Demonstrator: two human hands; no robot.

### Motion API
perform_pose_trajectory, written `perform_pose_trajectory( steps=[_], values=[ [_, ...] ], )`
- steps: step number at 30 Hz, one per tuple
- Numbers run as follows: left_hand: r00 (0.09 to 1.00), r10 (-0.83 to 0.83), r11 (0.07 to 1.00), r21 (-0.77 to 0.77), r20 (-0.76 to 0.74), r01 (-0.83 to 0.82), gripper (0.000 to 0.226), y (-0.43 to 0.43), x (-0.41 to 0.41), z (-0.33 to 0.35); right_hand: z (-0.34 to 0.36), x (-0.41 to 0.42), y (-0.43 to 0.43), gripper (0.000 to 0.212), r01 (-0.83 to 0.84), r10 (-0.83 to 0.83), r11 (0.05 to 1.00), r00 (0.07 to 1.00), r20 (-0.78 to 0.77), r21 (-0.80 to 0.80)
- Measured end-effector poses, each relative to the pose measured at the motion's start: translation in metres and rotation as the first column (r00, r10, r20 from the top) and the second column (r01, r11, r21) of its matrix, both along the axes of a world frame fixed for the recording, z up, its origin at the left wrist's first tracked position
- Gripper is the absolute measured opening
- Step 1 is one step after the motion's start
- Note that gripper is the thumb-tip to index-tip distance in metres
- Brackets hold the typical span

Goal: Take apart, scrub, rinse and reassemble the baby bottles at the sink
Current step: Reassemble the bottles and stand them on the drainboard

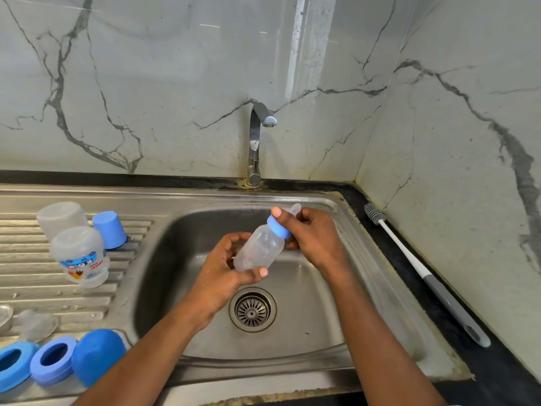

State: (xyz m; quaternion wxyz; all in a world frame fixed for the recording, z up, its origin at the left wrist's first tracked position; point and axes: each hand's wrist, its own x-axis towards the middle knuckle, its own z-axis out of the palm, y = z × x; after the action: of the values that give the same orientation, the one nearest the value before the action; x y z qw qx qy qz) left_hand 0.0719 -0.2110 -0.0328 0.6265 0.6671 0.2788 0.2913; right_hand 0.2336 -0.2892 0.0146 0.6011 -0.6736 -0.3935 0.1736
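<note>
The baby bottle (260,247) is over the sink (310,335), its top tipped toward 1 o'clock. The left hand (224,269) curls round its bottom. The right hand (314,237) grips the blue ring (279,227).

Head-worn view, down onto sink (366,288)

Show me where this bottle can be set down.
Bare: drainboard ribs between the printed bottle and the blue dome cap; basin floor around the drain. Crowded: the drainboard's back and near-left corners, with caps and collar rings. The bottle brush fills the right counter strip.
</note>
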Motion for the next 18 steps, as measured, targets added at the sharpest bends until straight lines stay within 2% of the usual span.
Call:
perform_pose_trajectory(
  steps=[2, 5, 9, 11, 15, 18],
  values=[
    [0.998, -0.014, 0.992, 0.121, -0.055, 0.021, 0.062, -0.0025, 0.0023, -0.0016, 0.0012, -0.0041, -0.0012, 0.056, -0.026, 0.027, 0.999, 0.999, 0.035, -0.024],
    [0.999, -0.007, 0.994, 0.105, -0.040, 0.011, 0.053, -0.0013, 0.0029, 0.0001, 0.0027, -0.0028, -0.0028, 0.045, -0.126, 0.127, 0.990, 0.992, 0.011, -0.067],
    [0.998, -0.038, 0.995, 0.092, -0.040, 0.042, 0.051, 0.0006, 0.0009, 0.0008, -0.0036, 0.0037, -0.0024, 0.037, -0.212, 0.211, 0.977, 0.977, -0.011, -0.019],
    [0.997, -0.061, 0.991, 0.115, -0.045, 0.066, 0.052, -0.0015, 0.0008, 0.0009, -0.0050, 0.0033, -0.0024, 0.041, -0.202, 0.202, 0.979, 0.979, -0.002, 0.000],
    [0.997, 0.007, 0.955, 0.296, -0.071, 0.014, 0.059, -0.0005, 0.0008, -0.0014, -0.0011, 0.0031, -0.0023, 0.024, -0.130, 0.132, 0.991, 0.990, 0.056, -0.023],
    [0.995, 0.068, 0.933, 0.357, -0.075, -0.037, 0.059, -0.0024, 0.0012, -0.0020, 0.0006, -0.0028, -0.0015, 0.037, -0.016, 0.031, 0.994, 0.989, 0.146, -0.107]
  ],
)
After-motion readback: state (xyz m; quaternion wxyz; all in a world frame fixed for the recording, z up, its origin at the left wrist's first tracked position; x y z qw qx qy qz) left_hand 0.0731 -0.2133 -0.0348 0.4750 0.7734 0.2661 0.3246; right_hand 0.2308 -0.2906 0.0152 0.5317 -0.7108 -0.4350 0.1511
